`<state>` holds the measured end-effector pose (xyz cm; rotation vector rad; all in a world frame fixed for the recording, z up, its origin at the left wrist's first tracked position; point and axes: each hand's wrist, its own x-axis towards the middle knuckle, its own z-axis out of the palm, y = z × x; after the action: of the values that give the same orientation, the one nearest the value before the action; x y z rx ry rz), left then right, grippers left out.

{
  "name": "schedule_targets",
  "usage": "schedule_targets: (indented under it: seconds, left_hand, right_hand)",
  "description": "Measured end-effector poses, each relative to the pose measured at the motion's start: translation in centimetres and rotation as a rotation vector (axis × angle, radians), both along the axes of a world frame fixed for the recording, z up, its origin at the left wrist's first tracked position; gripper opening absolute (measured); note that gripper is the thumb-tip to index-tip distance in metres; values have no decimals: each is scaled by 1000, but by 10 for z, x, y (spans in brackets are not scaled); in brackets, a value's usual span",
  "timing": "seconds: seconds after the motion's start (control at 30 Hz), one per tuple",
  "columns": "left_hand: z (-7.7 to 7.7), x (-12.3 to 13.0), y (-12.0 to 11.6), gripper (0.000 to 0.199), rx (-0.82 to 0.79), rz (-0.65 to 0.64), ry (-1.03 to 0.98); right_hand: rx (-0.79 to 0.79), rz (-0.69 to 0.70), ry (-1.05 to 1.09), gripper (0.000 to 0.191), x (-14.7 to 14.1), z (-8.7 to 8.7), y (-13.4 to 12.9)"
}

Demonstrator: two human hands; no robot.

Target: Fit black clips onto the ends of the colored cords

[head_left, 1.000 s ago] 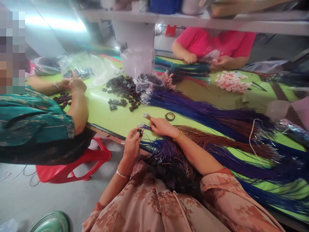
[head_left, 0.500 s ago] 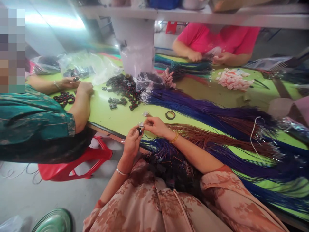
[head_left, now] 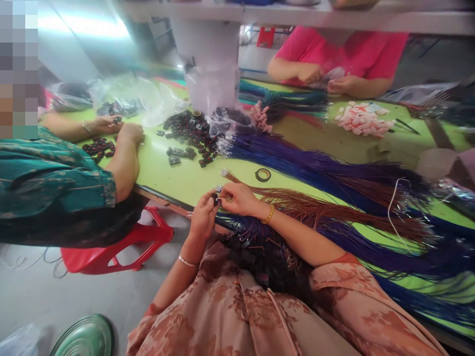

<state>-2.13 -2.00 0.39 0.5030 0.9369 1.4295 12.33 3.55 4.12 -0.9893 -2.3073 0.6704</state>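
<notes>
Near the table's front edge, my left hand (head_left: 202, 217) is closed on a small black connector housing (head_left: 215, 199) held between thumb and fingers. My right hand (head_left: 241, 200) meets it from the right, its fingers pinched at the connector's side. A thin wire end with a metal terminal seems to be in that pinch, but it is too small to make out surely. Brown wires (head_left: 308, 205) with metal tips lie just beyond my right wrist. Below my hands, a dark pile of connectors and blue wires (head_left: 252, 247) rests against my lap.
A roll of black tape (head_left: 263, 174) lies past my hands. Black connectors (head_left: 189, 131), purple and blue wire bundles (head_left: 297, 158) and pink connectors (head_left: 365, 118) cover the green table (head_left: 156, 170). Two co-workers sit at left and across; a red stool (head_left: 107, 254) stands at left.
My right hand has turned slightly, and its fingertips now sit right at the black connector. My left hand has stayed nearly in place. The co-worker across has shifted their hands a little.
</notes>
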Motion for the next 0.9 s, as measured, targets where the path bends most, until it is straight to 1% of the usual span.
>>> schedule_targets:
  seconds: [0.1, 0.2, 0.3, 0.43, 0.5, 0.7, 0.9]
  left_hand:
    - [1, 0, 0, 22, 14, -3, 11]
    - [0, 0, 0, 23, 0, 19, 11]
    - [-1, -3, 3, 23, -28, 24, 6]
    - [-3, -4, 4, 24, -44, -7, 11]
    - [-3, -3, 4, 25, -46, -8, 19]
    - [0, -1, 4, 23, -47, 10, 1]
    - [-2, 1, 3, 25, -47, 42, 38]
  right_hand:
    - [40, 9, -40, 5, 0, 0, -1]
    - [71, 24, -90, 6, 1, 1, -2]
    - [111, 73, -137, 8, 2, 2, -1]
    - [163, 135, -182, 11, 2, 2, 0]
    - [148, 137, -166, 11, 1, 1, 0]
    - [19, 91, -51, 9, 3, 2, 2]
    - [19, 52, -121, 7, -4, 0, -5]
